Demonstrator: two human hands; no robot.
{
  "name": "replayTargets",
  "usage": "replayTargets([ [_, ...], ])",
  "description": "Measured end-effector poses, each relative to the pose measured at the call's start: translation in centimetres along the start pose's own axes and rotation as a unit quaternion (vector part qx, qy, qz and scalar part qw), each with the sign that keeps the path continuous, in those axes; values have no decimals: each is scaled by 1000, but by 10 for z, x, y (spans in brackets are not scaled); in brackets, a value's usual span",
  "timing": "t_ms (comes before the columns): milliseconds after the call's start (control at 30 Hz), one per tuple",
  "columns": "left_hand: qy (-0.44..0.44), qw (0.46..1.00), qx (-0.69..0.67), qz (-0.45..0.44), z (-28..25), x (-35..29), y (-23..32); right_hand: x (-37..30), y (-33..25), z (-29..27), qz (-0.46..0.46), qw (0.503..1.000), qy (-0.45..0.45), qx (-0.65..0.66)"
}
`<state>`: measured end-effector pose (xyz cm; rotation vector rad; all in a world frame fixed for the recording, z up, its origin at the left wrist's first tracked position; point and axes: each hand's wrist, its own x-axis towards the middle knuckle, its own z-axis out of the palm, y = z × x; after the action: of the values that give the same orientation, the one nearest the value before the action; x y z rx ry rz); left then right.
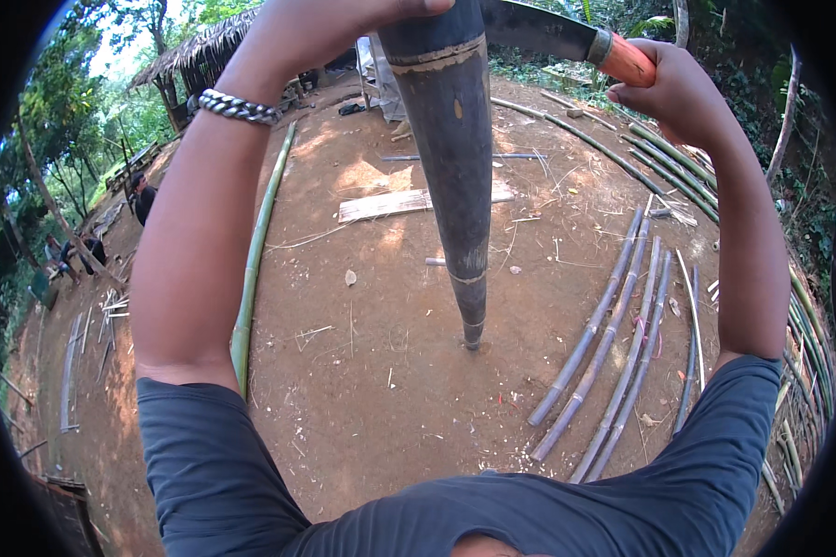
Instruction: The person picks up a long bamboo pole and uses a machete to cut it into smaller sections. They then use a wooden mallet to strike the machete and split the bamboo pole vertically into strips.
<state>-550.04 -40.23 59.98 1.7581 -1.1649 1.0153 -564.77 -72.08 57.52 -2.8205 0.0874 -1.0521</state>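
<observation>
A thick dark bamboo pole [450, 158] stands upright in front of me, its foot on the dirt ground. Pale rings mark its joints. My left hand [358, 19] is up at the pole's top, thumb across its front; the upper frame edge cuts off most of the fingers. A braided metal bracelet [239, 107] circles that wrist. In my right hand [683, 88] is a machete by its orange handle [630, 61]. Its dark blade [539, 32] reaches left to the pole's upper part; whether its edge touches or bites in cannot be made out.
Several dark bamboo lengths [613, 343] lie on the ground at right, with green poles [673, 158] beyond. A long green pole [258, 241] runs along the left. Ahead lies a flat pale board [385, 205]. A thatched hut [200, 56] and people [142, 198] are farther off left.
</observation>
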Motion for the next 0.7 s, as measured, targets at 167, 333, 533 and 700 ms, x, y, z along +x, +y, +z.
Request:
replayTargets([
  [167,132,979,-132,87,-24,32,23,-1,-19,3,-82,996,17,8],
  [333,96,924,-365,64,-6,26,37,-26,-39,-42,2,926,-275,259],
  [533,96,902,-420,-33,6,42,47,-59,-53,-49,32,909,-285,303],
  [700,157,940,-302,36,66,56,27,-98,-54,-20,121,950,-164,237],
])
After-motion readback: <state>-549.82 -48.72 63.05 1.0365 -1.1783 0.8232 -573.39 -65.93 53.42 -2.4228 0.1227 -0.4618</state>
